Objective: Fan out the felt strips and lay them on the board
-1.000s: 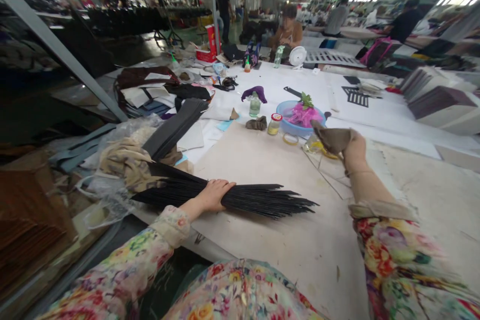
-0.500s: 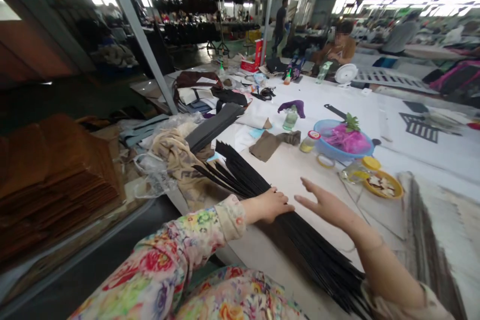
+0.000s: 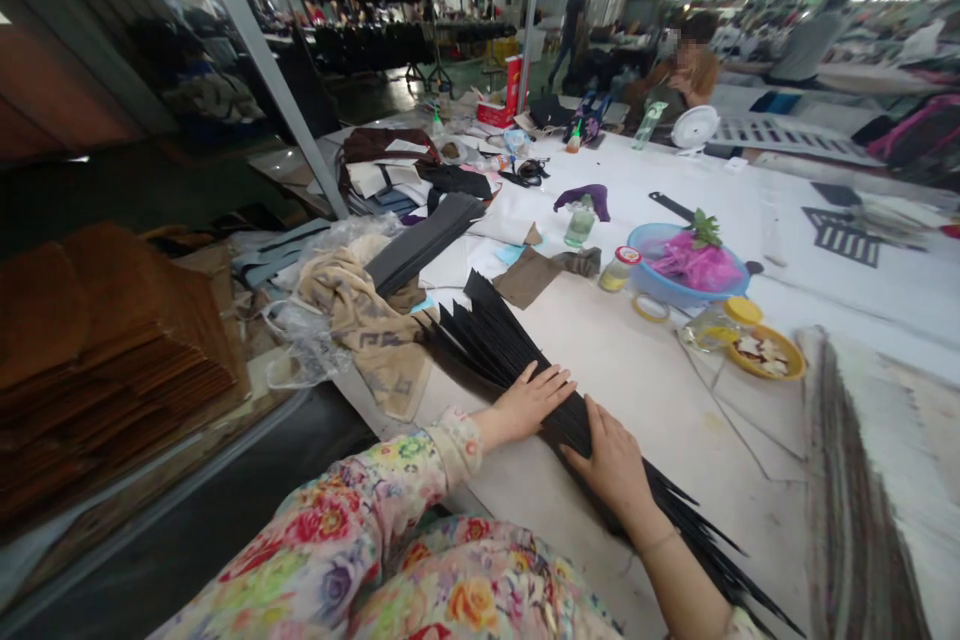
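A long fan of thin black strips lies on the pale board in front of me, running from upper left to lower right. My left hand lies flat on the strips with its fingers spread. Just right of it, my right hand presses palm-down on the same bundle, fingers stretched out. Neither hand grips anything. Both sleeves are floral.
A beige patterned cloth and grey strips lie left of the bundle. A brown cloth piece, small jar, blue bowl, yellow dish sit behind. Brown sheets stack at far left. A person sits across the table.
My right hand has come down from the air onto the black strips. The bundle's fanned end has swung a little and my left hand has flattened on it.
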Motion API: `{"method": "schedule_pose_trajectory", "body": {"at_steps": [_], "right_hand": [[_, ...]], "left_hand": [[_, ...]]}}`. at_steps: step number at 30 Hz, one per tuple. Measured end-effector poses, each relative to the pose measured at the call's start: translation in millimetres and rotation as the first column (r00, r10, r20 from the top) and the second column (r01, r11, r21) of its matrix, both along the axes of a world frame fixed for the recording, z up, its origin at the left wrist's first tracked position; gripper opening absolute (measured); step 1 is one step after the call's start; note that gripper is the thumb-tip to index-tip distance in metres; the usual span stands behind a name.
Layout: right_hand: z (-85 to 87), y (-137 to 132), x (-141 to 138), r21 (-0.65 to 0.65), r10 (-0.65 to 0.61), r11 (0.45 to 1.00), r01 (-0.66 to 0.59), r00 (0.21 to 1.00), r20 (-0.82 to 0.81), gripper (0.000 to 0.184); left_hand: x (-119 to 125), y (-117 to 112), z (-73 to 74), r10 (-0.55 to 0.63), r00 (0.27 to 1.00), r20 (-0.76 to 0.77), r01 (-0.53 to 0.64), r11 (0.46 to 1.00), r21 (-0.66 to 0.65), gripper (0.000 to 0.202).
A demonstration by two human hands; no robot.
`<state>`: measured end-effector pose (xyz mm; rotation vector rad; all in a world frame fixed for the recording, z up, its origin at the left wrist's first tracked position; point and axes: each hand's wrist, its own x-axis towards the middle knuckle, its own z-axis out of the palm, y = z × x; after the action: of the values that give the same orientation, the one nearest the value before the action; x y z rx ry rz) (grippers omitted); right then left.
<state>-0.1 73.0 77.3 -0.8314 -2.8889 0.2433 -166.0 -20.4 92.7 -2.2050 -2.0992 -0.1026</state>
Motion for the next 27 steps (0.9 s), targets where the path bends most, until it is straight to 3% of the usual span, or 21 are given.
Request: {"method": "schedule_pose_trajectory", "body": {"at_steps": [4, 8, 27], "right_hand": [[-4.0, 0, 2, 0.003, 0.007, 1.000, -0.007, 1.000, -0.014, 0.075], [-8.0, 0, 3, 0.000, 0.008, 1.000, -0.008, 1.000, -0.015, 0.075], [-8.0, 0, 3, 0.033, 0.022, 0.999, -0.021, 1.000, -0.022, 0.074]], "left_hand": [[4, -28, -4.8, 0.153, 0.988, -0.025, -0.152, 0.988, 0.030, 0.066], [-1, -42, -5.8, 0.252, 0.968, -0.021, -0.251, 0.968, 0.016, 0.065], [1, -45, -9.8, 0.282, 0.959, 0.032, -0.283, 0.959, 0.025, 0.063]]}}
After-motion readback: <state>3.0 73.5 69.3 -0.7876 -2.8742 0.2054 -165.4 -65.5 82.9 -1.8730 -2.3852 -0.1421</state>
